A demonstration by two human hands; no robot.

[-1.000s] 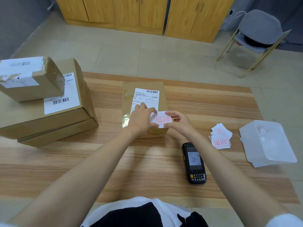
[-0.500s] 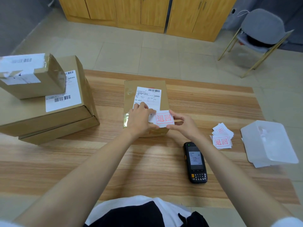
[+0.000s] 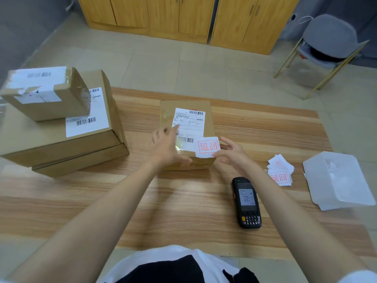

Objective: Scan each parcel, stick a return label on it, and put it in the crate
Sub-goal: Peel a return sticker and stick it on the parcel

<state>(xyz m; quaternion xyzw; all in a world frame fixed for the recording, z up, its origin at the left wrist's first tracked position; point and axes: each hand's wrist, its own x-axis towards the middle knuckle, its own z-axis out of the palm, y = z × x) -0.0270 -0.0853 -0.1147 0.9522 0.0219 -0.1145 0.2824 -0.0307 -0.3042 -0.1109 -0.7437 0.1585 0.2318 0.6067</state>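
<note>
A brown cardboard parcel [image 3: 169, 111] with a white shipping label stands in the middle of the wooden table [image 3: 183, 211]. A white return label [image 3: 208, 147] with red characters lies on its near right corner. My left hand [image 3: 165, 146] hovers at the parcel's left side with fingers spread, blurred by motion. To the parcel's right is my right hand [image 3: 232, 155], fingers straight, fingertips at the return label's lower edge. The black handheld scanner [image 3: 246, 202] lies on the table nearer to me, screen lit. More return labels [image 3: 280, 173] are heaped to the right.
Two flat boxes [image 3: 61, 144] are stacked at the left with a smaller parcel [image 3: 47, 92] on top. A white plastic container [image 3: 336, 180] rests at the right edge. Beyond the table are a tiled floor, wooden cabinets [image 3: 183, 15] and a grey chair [image 3: 330, 37].
Both hands held the return label over the parcel; now the label lies on the parcel's corner, my left hand has slid off to the left and my right hand's fingers have straightened.
</note>
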